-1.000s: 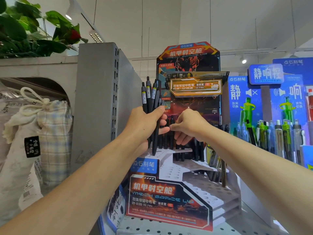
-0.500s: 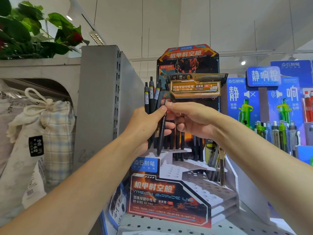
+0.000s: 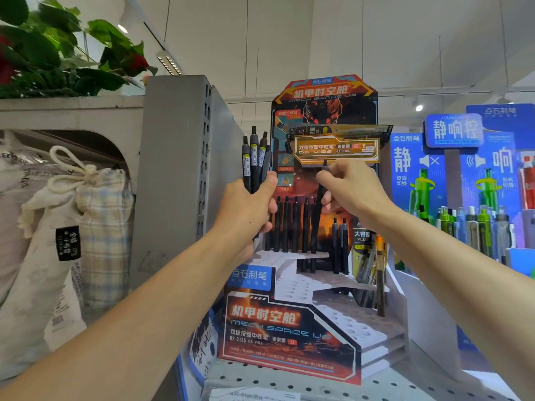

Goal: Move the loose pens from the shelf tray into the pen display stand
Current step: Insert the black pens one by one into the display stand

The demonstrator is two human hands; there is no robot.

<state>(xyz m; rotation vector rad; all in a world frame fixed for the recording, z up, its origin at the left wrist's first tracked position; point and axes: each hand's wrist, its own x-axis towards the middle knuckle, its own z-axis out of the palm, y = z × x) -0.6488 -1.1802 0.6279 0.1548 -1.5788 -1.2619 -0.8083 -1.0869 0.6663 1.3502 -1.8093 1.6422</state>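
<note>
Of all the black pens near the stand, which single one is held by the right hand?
The lone black pen pinched in the right hand, over the stand's top tier; the left hand grips a bundle.

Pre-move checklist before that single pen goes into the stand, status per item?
1. Right hand pinches one black pen: ok.
2. Pen roughly upright, tip down: ok.
3. Tip lined up with a free hole on the top tier of the display stand: cannot tell, the standing pens hide it.
4. Left hand grips the spare bundle of pens, clear of the right hand: ok.
5. Empty holes on lower tiers: ok.
</note>
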